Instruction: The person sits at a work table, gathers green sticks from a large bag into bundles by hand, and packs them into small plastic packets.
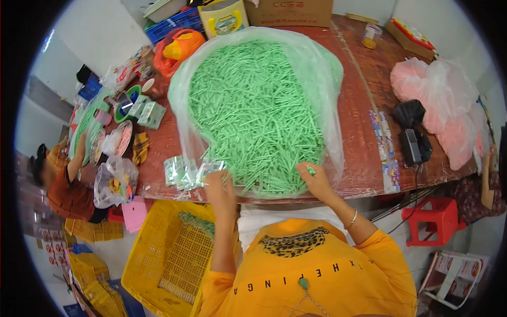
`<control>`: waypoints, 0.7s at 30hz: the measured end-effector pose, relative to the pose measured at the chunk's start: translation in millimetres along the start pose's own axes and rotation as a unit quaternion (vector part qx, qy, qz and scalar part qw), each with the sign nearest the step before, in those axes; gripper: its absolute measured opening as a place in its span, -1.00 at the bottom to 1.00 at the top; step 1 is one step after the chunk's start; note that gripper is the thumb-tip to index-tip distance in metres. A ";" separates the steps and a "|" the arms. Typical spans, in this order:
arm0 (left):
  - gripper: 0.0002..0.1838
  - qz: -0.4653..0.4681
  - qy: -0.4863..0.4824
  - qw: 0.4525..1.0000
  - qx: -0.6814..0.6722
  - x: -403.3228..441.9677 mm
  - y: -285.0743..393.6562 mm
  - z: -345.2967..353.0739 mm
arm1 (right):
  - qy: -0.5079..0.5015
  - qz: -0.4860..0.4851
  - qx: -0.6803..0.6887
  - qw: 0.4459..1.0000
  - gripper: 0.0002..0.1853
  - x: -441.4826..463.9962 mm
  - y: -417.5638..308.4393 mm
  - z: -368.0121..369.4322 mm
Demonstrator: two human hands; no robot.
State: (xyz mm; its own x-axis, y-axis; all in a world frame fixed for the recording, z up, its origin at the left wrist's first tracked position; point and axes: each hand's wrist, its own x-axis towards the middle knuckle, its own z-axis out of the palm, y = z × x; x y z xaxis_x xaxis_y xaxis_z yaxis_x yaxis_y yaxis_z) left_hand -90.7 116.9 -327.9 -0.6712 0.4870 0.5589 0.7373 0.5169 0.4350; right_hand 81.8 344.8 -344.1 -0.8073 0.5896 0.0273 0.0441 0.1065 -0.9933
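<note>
A large clear plastic bag [334,105] lies open on the table, filled with a heap of short pale green sticks [259,111]. At the bag's near right edge, my right hand [317,183] is closed around a few of the green sticks, their ends showing at the fingers. My left hand [219,193] is by the bag's near left edge, fingers closed at a small clear packet [210,168]; the exact grip is partly hidden. More shiny clear packets [179,171] with green contents lie just left of it.
A yellow crate [140,264] stands below the table [359,132] on my left, with green pieces inside. Pink-filled bags [441,105] and a black device [411,145] are at right. A co-worker [68,182] sits at left; another person's arm [486,179] shows at far right.
</note>
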 end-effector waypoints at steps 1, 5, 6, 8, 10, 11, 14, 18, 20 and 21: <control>-0.70 -0.042 0.029 0.997 0.058 7.4 -19.8 -4.9 | 0.013 -0.020 0.004 1.000 -0.61 2.0 9.5 -1.3; -0.55 -0.089 0.008 0.982 0.168 14.4 -55.2 -2.8 | -0.027 0.015 0.155 0.987 -0.63 9.9 25.3 -16.2; -0.56 -0.133 -0.037 0.980 0.147 18.9 -56.6 -2.7 | -0.030 0.013 0.155 0.987 -0.63 11.1 24.0 -19.4; -0.59 -0.174 -0.064 0.977 0.102 24.6 -55.1 -0.2 | -0.046 0.037 0.156 0.986 -0.58 11.2 21.1 -25.4; -0.61 -0.167 -0.002 0.981 0.103 25.2 -55.5 9.0 | -0.045 0.054 0.156 0.985 -0.55 11.1 18.4 -25.9; -0.61 -0.157 0.058 0.980 0.103 25.9 -57.0 12.5 | -0.043 0.048 0.139 0.988 -0.55 10.8 19.7 -27.5; -0.61 -0.216 -0.011 0.974 0.064 33.6 -64.0 13.6 | -0.047 0.052 0.113 0.991 -0.55 11.7 18.4 -33.7; -0.63 -0.191 -0.015 0.981 0.032 37.4 -84.7 18.3 | -0.056 0.062 0.111 0.990 -0.56 14.0 21.0 -37.7; -0.63 -0.253 -0.028 0.966 -0.039 39.4 -91.4 17.5 | -0.056 0.064 0.116 0.990 -0.57 14.4 23.1 -38.5; -0.64 -0.311 -0.041 0.943 -0.112 41.9 -93.3 16.8 | -0.054 0.067 0.120 0.989 -0.59 15.1 23.9 -38.7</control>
State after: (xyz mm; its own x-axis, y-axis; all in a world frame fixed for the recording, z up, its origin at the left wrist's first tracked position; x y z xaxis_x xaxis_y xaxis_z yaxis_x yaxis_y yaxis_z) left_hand -189.0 100.9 -356.9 -0.9762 0.1956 0.0938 0.1900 0.5629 0.8044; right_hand 93.5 387.3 -363.1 -0.8621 0.4958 -0.1049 0.0237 -0.1673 -0.9856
